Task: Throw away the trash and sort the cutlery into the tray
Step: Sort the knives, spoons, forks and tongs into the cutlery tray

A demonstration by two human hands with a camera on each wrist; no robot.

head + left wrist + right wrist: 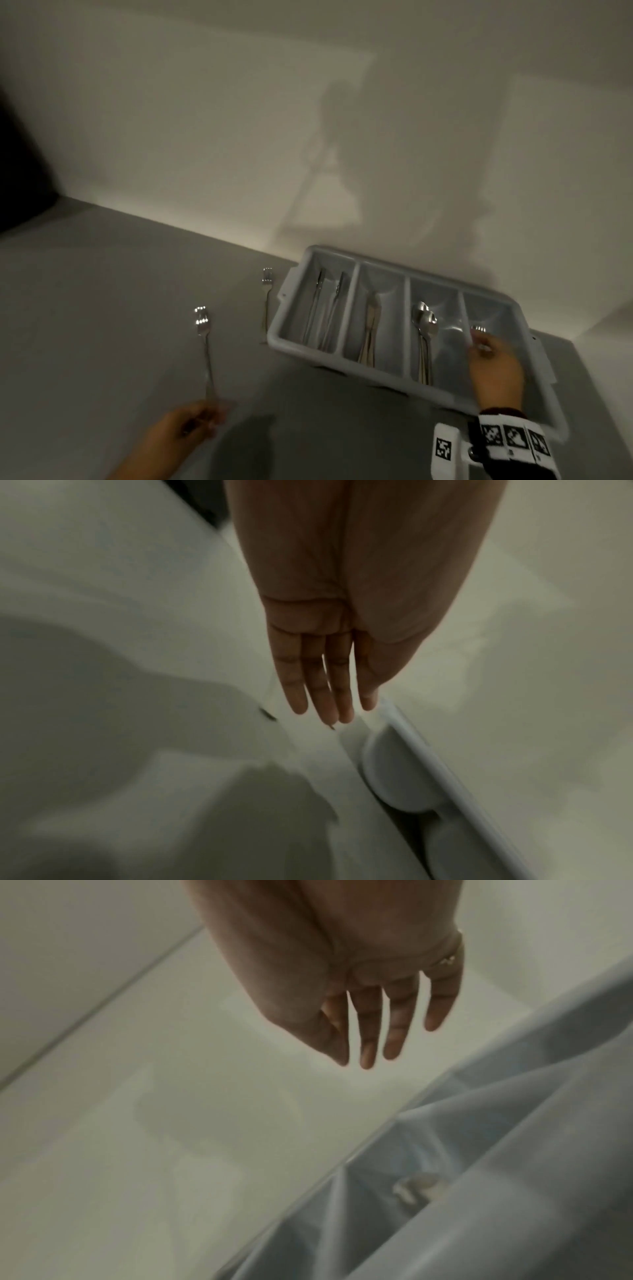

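Note:
In the head view a grey four-compartment cutlery tray (274, 337) sits on the counter by the wall, with knives (323, 308), forks (370, 329) and spoons (424, 329) in separate compartments. My left hand (202, 423) grips the handle of a fork (205, 337), tines pointing away, left of the tray. My right hand (479, 344) is over the rightmost compartment and pinches a small fork (478, 329) whose tines show past my fingertips. A second fork (267, 301) lies on the counter beside the tray's left end. Both blurred wrist views show straight fingers (322, 696) (394, 1031) with nothing in them.
The grey counter (102, 325) stretches left and forward of the tray; a pale wall (239, 137) runs behind it. A blue-lined bin (496, 1150) shows in the right wrist view, and a white rim with round parts (397, 777) in the left wrist view.

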